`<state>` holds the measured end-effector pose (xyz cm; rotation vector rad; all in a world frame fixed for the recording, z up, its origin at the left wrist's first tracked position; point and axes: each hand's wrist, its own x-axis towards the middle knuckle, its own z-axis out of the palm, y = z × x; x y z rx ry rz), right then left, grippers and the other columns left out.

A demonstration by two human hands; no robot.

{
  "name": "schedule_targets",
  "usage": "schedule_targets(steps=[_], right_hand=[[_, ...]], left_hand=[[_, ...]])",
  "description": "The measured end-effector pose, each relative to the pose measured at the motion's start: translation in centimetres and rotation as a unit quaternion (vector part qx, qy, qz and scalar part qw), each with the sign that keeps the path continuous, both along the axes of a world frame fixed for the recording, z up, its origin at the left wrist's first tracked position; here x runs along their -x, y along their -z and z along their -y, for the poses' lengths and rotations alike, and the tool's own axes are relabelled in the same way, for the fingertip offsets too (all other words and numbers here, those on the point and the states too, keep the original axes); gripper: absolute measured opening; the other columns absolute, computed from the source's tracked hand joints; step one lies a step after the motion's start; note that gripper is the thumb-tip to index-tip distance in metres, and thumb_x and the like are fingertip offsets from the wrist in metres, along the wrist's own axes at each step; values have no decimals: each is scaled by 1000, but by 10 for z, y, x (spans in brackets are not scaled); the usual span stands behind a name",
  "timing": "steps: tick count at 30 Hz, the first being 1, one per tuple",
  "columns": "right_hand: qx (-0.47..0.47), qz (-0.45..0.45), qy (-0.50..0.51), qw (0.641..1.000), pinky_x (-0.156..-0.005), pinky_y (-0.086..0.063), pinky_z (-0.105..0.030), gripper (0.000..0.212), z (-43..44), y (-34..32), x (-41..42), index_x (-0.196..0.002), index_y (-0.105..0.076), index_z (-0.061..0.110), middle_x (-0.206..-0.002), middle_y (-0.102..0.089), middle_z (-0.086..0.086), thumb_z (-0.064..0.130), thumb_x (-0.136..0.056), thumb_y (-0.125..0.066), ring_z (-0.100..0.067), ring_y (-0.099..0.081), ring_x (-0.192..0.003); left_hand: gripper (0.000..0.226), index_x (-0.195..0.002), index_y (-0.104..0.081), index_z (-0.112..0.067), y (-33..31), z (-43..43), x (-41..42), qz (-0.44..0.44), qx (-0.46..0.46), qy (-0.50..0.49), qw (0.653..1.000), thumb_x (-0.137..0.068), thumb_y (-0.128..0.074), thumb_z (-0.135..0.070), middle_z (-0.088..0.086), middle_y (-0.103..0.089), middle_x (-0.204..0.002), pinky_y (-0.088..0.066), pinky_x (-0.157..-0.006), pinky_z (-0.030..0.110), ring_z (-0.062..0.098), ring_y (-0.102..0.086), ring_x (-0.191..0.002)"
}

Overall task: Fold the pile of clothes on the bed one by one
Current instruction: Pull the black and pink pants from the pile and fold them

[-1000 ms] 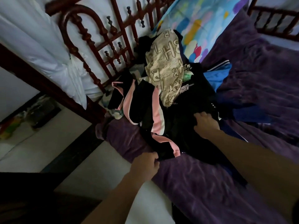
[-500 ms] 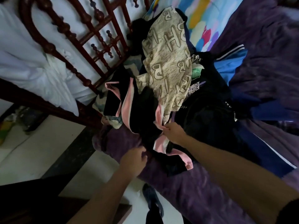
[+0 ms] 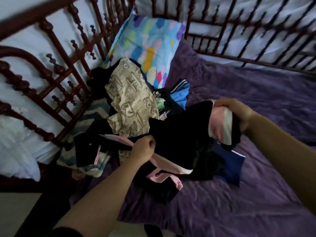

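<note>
Head view: I see left hand [image 3: 142,149] fisted tight on black garment with pink-and-white stripes [image 3: 179,137], near bed's left edge. Right hand [image 3: 237,113] clenched round bunched striped end of same garment, over purple bedspread [image 3: 239,202]. Garment spans between both hands. Pile of clothes [image 3: 164,108] in bed's far-left corner by dark red wooden bed rail [image 3: 59,82]; beige letter-printed top [image 3: 130,103] uppermost, touching colourful cloud-print pillow [image 3: 150,48].

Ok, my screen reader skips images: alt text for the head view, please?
Both hands grip a black and pink garment stretched between them above a pile of clothes on a purple sheet, the left hand low, the right hand raised. A colourful pillow leans against the dark red bed frame behind.
</note>
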<state>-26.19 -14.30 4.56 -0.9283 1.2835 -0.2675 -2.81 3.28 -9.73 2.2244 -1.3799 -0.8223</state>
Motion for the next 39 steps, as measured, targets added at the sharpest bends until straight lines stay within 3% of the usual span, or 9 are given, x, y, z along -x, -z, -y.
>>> schedule_targets(steps=[7, 11, 13, 17, 21, 26, 29, 33, 39], right_hand=[[49, 99, 218, 970, -57, -54, -26, 17, 19, 1, 37, -87, -58, 12, -70, -66, -3, 14, -98, -45, -15, -63, -64], [34, 28, 237, 971, -78, -47, -44, 18, 4, 59, 60, -98, -51, 16, -85, -56, -8, 5, -99, -37, -22, -57, -80], [22, -5, 197, 980, -89, -45, -47, 22, -7, 91, 74, -106, -54, 14, -93, -57, -12, 4, -98, -37, -28, -56, -87], [-18, -86, 176, 980, -54, -46, -24, 26, -22, 141, 111, -94, -56, 18, -76, -62, -3, 8, -97, -33, -17, -58, -65], [-53, -139, 109, 983, -47, -39, -16, 25, -23, 187, 140, -76, -49, 16, -56, -56, 1, 11, -96, -34, -13, -51, -46], [186, -390, -244, 868, -78, -47, -34, 20, -3, 244, 164, -103, -67, 9, -107, -67, -15, 12, -88, -55, -34, -61, -101], [241, -394, -218, 860, -72, -41, -37, 44, 24, 273, 163, -125, -52, 18, -118, -61, -15, 20, -82, -60, -37, -59, -105], [267, -377, -270, 845, -90, -44, -45, 85, 61, 306, 138, -147, -25, 23, -144, -38, -11, 27, -75, -71, -35, -41, -127], [118, -182, -6, 976, -81, -53, -35, 25, 105, 298, 116, -106, -71, 8, -99, -71, -14, 8, -87, -55, -29, -66, -93]], left_hand=[[31, -122, -57, -14, -27, 19, -5, 8, -71, 73, 995, -93, -56, -25, 7, -60, -119, -46, -88, 31, 24, -58, -107], [33, -123, -56, -15, -12, 11, 12, 37, -115, 111, 986, -92, -55, -26, 7, -60, -115, -45, -78, 29, 23, -60, -99], [34, -124, -55, -17, 0, 7, 22, 58, -130, 135, 981, -92, -55, -27, 7, -56, -121, -45, -85, 32, 23, -56, -108], [34, -123, -54, -19, 24, 8, 53, 96, -146, 185, 967, -91, -55, -29, 5, -52, -122, -44, -92, 36, 24, -51, -113], [41, -128, -50, -20, 48, 25, 102, 159, -110, 259, 946, -89, -57, -29, 4, -48, -125, -41, -93, 36, 24, -47, -114], [66, -144, -31, -23, 98, 58, 173, 193, -82, 305, 929, -87, -63, -32, 10, -21, -153, -27, -110, 39, 29, -20, -141], [90, -151, -9, -26, 135, 73, 198, 243, -100, 328, 907, -82, -68, -25, 13, -7, -159, -20, -114, 44, 32, -6, -146], [78, -147, -25, -22, 155, 93, 198, 309, -141, 295, 893, -80, -63, -13, 6, -46, -136, -30, -101, 40, 26, -38, -128], [35, -112, -67, -7, 105, 121, 154, -37, 28, -21, 999, -82, -53, 5, 7, -70, -104, -43, -90, 20, 21, -63, -100]])
